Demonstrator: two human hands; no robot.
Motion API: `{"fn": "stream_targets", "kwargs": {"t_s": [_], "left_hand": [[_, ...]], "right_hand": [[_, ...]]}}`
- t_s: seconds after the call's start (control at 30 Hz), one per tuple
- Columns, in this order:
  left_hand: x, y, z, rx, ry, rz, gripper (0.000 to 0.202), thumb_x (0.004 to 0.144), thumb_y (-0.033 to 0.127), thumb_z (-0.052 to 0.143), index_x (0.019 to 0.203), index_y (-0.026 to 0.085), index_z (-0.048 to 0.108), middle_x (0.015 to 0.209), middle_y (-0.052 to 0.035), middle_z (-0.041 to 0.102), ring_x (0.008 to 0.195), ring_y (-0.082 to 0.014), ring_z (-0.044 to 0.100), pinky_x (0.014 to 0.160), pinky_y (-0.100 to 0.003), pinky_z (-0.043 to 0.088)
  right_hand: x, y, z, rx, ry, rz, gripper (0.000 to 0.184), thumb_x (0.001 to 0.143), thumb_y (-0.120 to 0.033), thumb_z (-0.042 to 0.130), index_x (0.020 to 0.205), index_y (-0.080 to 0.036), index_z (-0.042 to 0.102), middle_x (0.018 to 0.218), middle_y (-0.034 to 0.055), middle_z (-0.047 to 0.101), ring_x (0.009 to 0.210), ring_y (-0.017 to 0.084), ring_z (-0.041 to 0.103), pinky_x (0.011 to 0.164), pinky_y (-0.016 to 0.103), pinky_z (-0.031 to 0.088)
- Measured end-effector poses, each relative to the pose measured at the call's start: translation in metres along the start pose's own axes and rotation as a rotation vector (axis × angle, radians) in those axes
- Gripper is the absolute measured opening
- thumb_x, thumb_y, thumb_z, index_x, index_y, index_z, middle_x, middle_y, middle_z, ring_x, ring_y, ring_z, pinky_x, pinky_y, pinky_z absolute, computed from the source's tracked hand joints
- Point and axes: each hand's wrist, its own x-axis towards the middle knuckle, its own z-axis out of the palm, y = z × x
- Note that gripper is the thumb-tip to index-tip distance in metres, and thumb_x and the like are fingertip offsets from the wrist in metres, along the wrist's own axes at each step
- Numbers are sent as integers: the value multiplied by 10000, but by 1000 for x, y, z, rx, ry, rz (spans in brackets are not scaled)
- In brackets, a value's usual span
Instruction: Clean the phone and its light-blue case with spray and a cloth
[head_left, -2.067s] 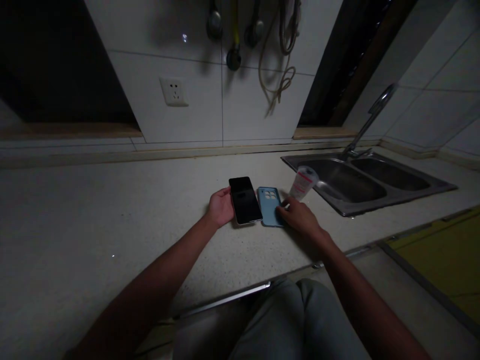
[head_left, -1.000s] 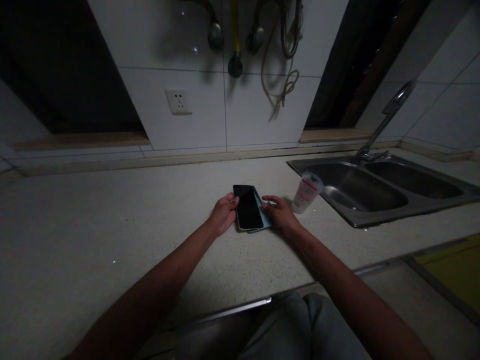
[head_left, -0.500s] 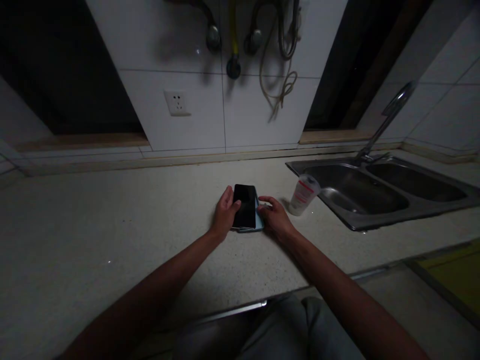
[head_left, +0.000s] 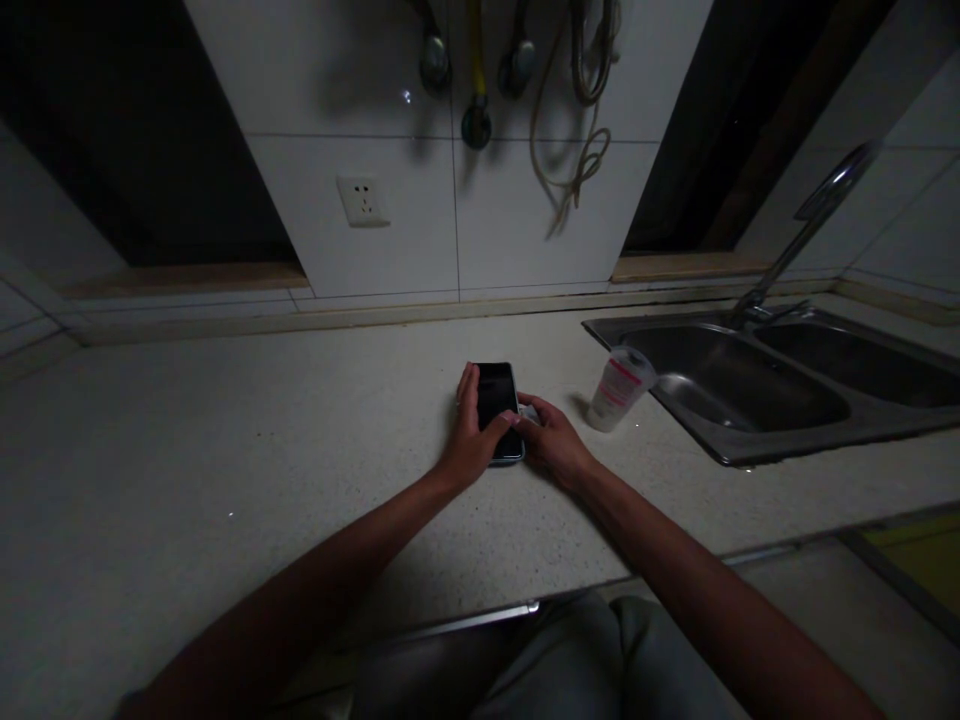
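A black-screened smartphone lies in a pale-edged phone case on the counter, between my two hands. My left hand grips it along the left edge, the thumb reaching across the lower screen. On the right side my right hand is closed at the case's edge, its thumb meeting my left thumb. A small whitish piece shows by the right fingers; I cannot tell what it is. Just right of that hand, a clear plastic cup with pink-red print stands tilted.
The pale speckled counter runs along a tiled wall with a power socket. Pipe valves and a looped cord hang above. At right a steel double sink with a faucet is set into the counter.
The phone, earlier offset left over the light-blue case, now lines up with it. My left hand has shifted right and its thumb has come over to the right thumb. The view moved slightly.
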Motion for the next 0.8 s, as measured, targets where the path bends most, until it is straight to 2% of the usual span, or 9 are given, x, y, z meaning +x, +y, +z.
{"fn": "stream_targets", "kwargs": {"t_s": [0.13, 0.23, 0.3, 0.37, 0.43, 0.5, 0.57, 0.7, 0.8], "left_hand": [[-1, 11, 4, -175, 23, -47, 806, 735, 177, 791, 1452, 299, 445, 1652, -64, 231, 1533, -261, 151, 1241, -381, 114], [9, 11, 2, -336, 159, -117, 732, 737, 153, 785, 1390, 304, 490, 1627, -54, 298, 1526, -243, 189, 1222, -350, 178], [18, 8, -3, -448, 229, -225, 615, 756, 183, 777, 1317, 269, 541, 1534, -81, 449, 1469, -262, 333, 1182, -366, 284], [25, 4, -12, -555, 149, -402, 421, 804, 323, 754, 1172, 170, 620, 1285, -149, 647, 1296, -317, 540, 1100, -431, 404], [29, 1, -20, -630, -19, -592, 434, 845, 472, 696, 1091, 116, 658, 1105, -180, 713, 1142, -342, 638, 1025, -482, 469], [30, -1, -26, -675, -103, -700, 472, 876, 530, 638, 1062, 97, 678, 1031, -187, 731, 1060, -339, 675, 1001, -498, 487], [31, -3, -28, -709, -112, -733, 453, 905, 510, 604, 1058, 91, 686, 1015, -183, 737, 1041, -323, 686, 1018, -486, 480], [31, -4, -29, -781, -77, -716, 343, 934, 406, 596, 1052, 96, 686, 990, -155, 743, 1041, -287, 688, 1055, -444, 462], [32, -5, -30, -819, -23, -687, 266, 921, 346, 628, 1027, 108, 682, 973, -133, 743, 1047, -273, 684, 1071, -424, 457]], "right_hand": [[1, -2, -3, 23, -9, 23, 623, 635, -356, 822, 1182, -171, 587, 669, -40, 603, 416, 57, 393, 385, 200, 226], [-1, -6, -4, 28, 13, 56, 589, 641, -328, 810, 1164, -163, 596, 615, -61, 566, 379, 42, 336, 370, 195, 192], [-3, -9, -3, 26, 4, 84, 573, 641, -319, 801, 1155, -160, 605, 626, -55, 577, 376, 38, 336, 367, 193, 189], [-6, -12, -1, 11, -9, 116, 553, 638, -311, 791, 1142, -164, 619, 646, -43, 595, 384, 41, 354, 369, 190, 198], [-8, -14, -1, -17, -20, 148, 530, 634, -303, 786, 1123, -172, 630, 624, -52, 578, 382, 40, 342, 369, 187, 197], [-8, -15, -1, -40, -27, 163, 511, 630, -305, 787, 1102, -176, 637, 583, -70, 535, 375, 38, 313, 362, 184, 178], [-7, -15, -3, -50, -18, 156, 493, 630, -329, 795, 1072, -172, 641, 565, -77, 506, 376, 39, 303, 359, 181, 164], [-5, -13, -4, -71, 40, 118, 506, 643, -435, 812, 1036, -182, 618, 579, -72, 519, 384, 43, 324, 359, 179, 178], [-6, -12, -3, -136, 5, 103, 547, 663, -540, 792, 1037, -186, 607, 531, -91, 465, 361, 44, 292, 343, 186, 157]]}}
